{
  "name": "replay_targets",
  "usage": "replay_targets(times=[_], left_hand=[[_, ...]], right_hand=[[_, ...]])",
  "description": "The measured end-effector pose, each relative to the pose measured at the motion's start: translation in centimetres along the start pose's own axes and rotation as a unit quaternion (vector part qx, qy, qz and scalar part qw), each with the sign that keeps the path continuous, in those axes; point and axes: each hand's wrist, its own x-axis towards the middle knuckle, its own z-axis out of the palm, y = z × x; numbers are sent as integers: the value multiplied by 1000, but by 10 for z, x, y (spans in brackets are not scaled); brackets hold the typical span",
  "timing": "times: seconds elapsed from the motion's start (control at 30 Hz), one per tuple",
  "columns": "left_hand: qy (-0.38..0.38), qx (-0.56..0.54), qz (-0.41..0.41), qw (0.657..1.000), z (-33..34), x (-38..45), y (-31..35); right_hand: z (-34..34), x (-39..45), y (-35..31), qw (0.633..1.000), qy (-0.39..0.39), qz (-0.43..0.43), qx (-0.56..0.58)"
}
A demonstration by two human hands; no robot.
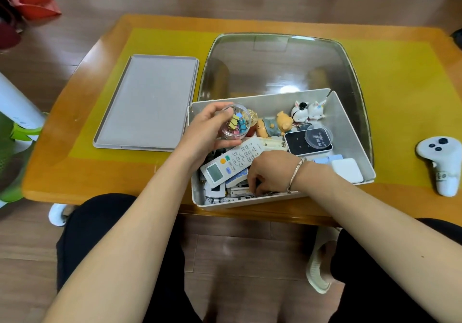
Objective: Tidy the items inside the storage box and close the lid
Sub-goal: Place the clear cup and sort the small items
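Fingers [222, 115] of the left hand [207, 132] are curled around a small clear tub of coloured binder clips [236, 125], with the thumb under it, and they hold it above the far-left corner of the storage box [350, 120]. The left forearm comes up from the lower left, and the wrist is bent a little inward. The right hand [270, 170] reaches down into the near side of the box, palm down, with a thin bracelet [296, 172] on the wrist. Its fingers are bent and press among the batteries [237, 194] at the near wall; I cannot tell if they pinch one of them.

The box is open and stands on the near edge of the wooden table [75, 172], partly on a yellow mat [400, 97]. Inside lie a white remote control [232, 164], a bear figure [275, 124], two small white figurines [308, 110], a dark device with a round clear lid on it [308, 142] and a white adapter [347, 170]. Its grey lid [150, 102] lies flat on the table just beside the box, to the left. Behind the box stands a large clear cover [280, 65]. A white game controller [442, 162] lies well apart on the right.
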Motion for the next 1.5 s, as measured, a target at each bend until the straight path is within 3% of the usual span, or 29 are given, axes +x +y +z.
replay_targets(times=[0.17,0.33,0.43,0.67,0.87,1.03,1.33,1.5], left_hand=[[0,-20,-7,1000,7,2,-2],[-15,-16,-25,999,14,4,-7],[-42,11,-41,998,20,3,-9],[-94,36,-29,994,28,-1,-9],[-124,52,-33,990,31,-4,-12],[-104,124,-3,987,32,-4,-14],[-138,82,-24,987,32,-5,-13],[-130,150,19,980,32,-5,-14]], right_hand=[[-15,-20,3,983,116,-7,144],[-28,-35,20,880,340,53,328],[-30,-36,28,820,423,84,376],[-29,-27,27,800,452,72,388],[-31,-27,26,821,448,69,347],[-30,-28,24,823,438,54,358],[-31,-27,26,819,451,57,350],[-30,-24,22,825,441,61,349]])
